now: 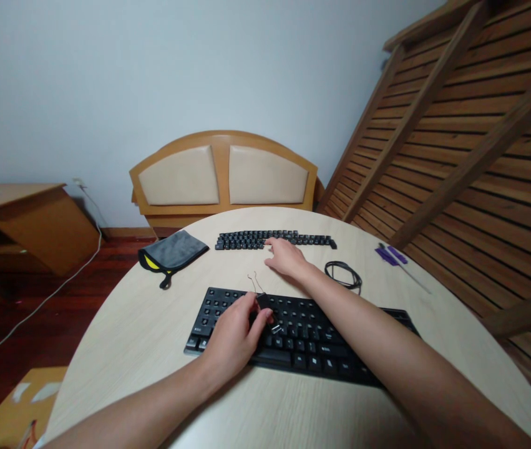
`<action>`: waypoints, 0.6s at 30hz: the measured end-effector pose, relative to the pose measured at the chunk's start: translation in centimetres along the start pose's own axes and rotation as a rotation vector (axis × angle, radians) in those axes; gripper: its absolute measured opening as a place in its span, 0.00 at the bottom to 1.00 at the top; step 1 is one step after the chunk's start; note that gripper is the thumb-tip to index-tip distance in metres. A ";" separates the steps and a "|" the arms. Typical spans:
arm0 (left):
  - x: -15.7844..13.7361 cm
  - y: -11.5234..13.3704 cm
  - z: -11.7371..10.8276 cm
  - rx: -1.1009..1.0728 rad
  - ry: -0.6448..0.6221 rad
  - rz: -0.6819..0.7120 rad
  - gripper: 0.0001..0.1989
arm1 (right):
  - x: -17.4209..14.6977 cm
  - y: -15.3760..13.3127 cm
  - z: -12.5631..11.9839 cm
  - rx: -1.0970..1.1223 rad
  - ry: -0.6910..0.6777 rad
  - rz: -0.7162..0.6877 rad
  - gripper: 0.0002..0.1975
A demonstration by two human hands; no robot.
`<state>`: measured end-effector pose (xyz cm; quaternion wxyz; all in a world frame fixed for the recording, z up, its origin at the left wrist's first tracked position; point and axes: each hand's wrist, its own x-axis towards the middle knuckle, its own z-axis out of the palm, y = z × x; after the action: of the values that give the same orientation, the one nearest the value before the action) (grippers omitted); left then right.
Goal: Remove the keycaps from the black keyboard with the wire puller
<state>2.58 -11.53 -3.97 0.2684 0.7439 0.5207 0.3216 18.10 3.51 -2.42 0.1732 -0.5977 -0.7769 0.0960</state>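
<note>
My left hand (234,327) is closed around a black keycap puller (263,302), its thin wire prongs pointing up and away. It is held just above the black keyboard (288,358), which lies across the near part of the table. On the keyboard's upper left, bare switches show where keycaps are off; lower keys still wear theirs. Farther off, my right hand (286,257) reaches to the rows of loose black keycaps (241,240). Its index finger is stretched out and touches the front row, with the thumb apart below. The right forearm hides part of the keyboard.
A grey cloth (176,249) with a yellow underside lies at the left of the round table (153,349). To the right are a coiled black cable (344,274) and a thin brush-like tool (408,273) beside purple pieces (389,254). A wooden headboard (223,168) stands behind.
</note>
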 end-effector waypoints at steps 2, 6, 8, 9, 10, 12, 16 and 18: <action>0.0 0.0 0.0 -0.003 0.011 0.004 0.11 | -2.6 0.2 -1.5 0.016 -0.045 -0.047 0.23; 0.0 0.3 -0.1 -0.017 0.005 -0.003 0.10 | -9.4 1.4 -5.0 0.165 -0.192 -0.256 0.19; 0.0 0.3 -0.1 -0.032 -0.002 -0.003 0.10 | -12.5 2.2 -6.2 0.259 -0.332 -0.362 0.22; 0.0 0.3 -0.2 -0.040 -0.004 0.000 0.10 | -13.7 2.6 -6.5 0.289 -0.367 -0.380 0.25; 0.0 0.3 -0.2 -0.049 -0.004 0.004 0.10 | -14.7 2.9 -6.6 0.306 -0.376 -0.383 0.28; 0.0 0.2 -0.1 -0.063 -0.014 0.016 0.10 | -15.8 3.2 -6.1 0.316 -0.367 -0.379 0.32; 0.1 0.2 -0.2 -0.067 -0.034 0.026 0.11 | -16.2 2.9 -4.5 0.295 -0.328 -0.388 0.34; 0.2 0.3 -0.3 -0.067 -0.050 0.013 0.11 | -16.1 2.7 -4.0 0.290 -0.321 -0.393 0.35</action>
<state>2.60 -11.41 -3.54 0.3037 0.7457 0.4980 0.3219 25.67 -11.50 -2.23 0.1472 -0.3821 -0.8733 0.2641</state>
